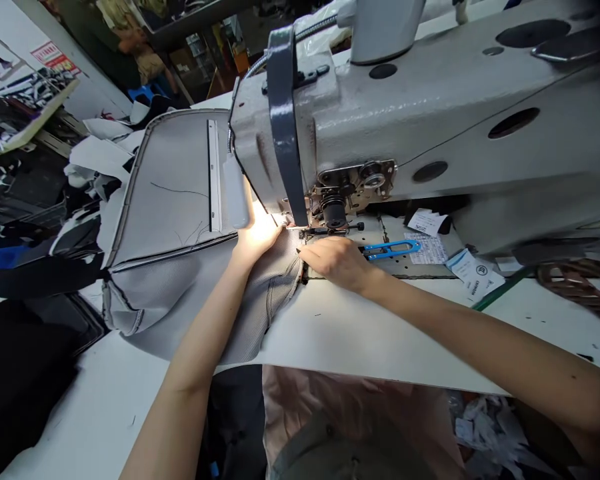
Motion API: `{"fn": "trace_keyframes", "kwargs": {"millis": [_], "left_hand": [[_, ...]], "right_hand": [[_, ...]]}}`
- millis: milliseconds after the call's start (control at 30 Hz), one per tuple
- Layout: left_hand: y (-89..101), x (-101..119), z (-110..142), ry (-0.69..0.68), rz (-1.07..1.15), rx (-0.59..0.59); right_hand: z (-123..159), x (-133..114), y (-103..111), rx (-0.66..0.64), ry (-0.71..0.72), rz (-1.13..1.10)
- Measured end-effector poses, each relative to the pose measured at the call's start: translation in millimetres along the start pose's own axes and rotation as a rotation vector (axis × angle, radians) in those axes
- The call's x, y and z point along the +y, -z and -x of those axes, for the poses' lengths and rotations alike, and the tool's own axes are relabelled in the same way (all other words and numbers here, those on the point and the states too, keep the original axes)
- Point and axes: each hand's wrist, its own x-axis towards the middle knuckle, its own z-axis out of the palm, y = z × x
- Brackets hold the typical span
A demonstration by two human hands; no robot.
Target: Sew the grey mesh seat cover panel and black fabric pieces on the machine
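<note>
On your table (pixel 370 333), cloth (pixel 170 163) lies left of and partly under the sewing machine (pixel 380 120). Snips (pixel 390 249) lie just right of your right hand (pixel 337 262); paper tags (pixel 476 275) further right.

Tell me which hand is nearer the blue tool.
The right hand, with curled fingers, just beside the blue tool; the brightly lit left hand is farther off, on the grey fabric.

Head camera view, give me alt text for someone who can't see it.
A person's left hand rests on gray fabric at a large sewing machine, with the right hand by the fabric's edge. Blue snips and paper tags lie to the right.
</note>
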Motion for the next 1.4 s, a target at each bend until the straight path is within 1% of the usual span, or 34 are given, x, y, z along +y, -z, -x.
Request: {"fn": "trace_keyframes", "kwargs": {"millis": [67,100,167,233,267,333,400,467,533,633,733,800,900,1000,1167,1300,1400], "left_hand": [[10.1,2.2,5.7,-0.024,-0.061,0.026],[16.9,5.8,14.2,-0.049,-0.092,0.055],[30.5,17.5,43.3,-0.161,-0.128,0.112],[38.5,32.0,83.4,-0.334,-0.11,0.065],[38.9,38.8,104.0,-0.373,-0.106,0.02],[33.1,48.3,137.8,-0.377,-0.188,-0.049],[23.0,50.6,154.4,-0.363,-0.28,-0.095],[15.6,45.6,152.7,-0.354,-0.341,-0.116],[15.1,35.6,139.4,-0.372,-0.358,-0.111],[24.4,21.4,116.0,-0.478,-0.283,-0.085],[32.2,19.6,101.9,-0.572,-0.175,-0.095],[32.7,24.4,97.4,-0.568,-0.101,-0.134],[30.4,31.2,93.8,-0.486,0.019,-0.208],[29.0,30.9,91.4,-0.443,0.095,-0.248],[23.8,21.4,87.2,-0.491,0.176,-0.211],[18.0,15.1,78.2,-0.532,0.113,-0.194],[17.3,11.8,68.8,-0.579,0.062,-0.175]], "right_hand": [[0.1,0.1,0.4,-0.011,-0.018,0.011],[0.7,0.1,1.3,-0.031,-0.024,0.006],[3.0,0.2,5.3,-0.083,-0.036,-0.02],[6.7,0.3,11.9,-0.146,-0.053,-0.053],[8.8,0.2,15.9,-0.176,-0.063,-0.065],[13.2,-0.5,23.5,-0.231,-0.087,-0.067],[16.9,-1.8,29.1,-0.266,-0.117,-0.053],[19.4,-3.5,31.4,-0.278,-0.143,-0.049],[20.7,-5.2,31.4,-0.277,-0.146,-0.058],[20.4,-6.2,30.0,-0.257,-0.126,-0.064],[19.0,-4.2,29.1,-0.219,-0.125,-0.074],[18.7,-1.5,28.2,-0.208,-0.119,-0.069],[20.0,2.7,26.0,-0.229,-0.095,-0.062],[21.7,5.4,24.4,-0.258,-0.089,-0.123],[18.9,7.8,25.1,-0.334,-0.125,-0.182],[13.3,11.8,23.6,-0.402,-0.162,-0.172],[10.7,14.2,22.9,-0.424,-0.182,-0.161]]}}
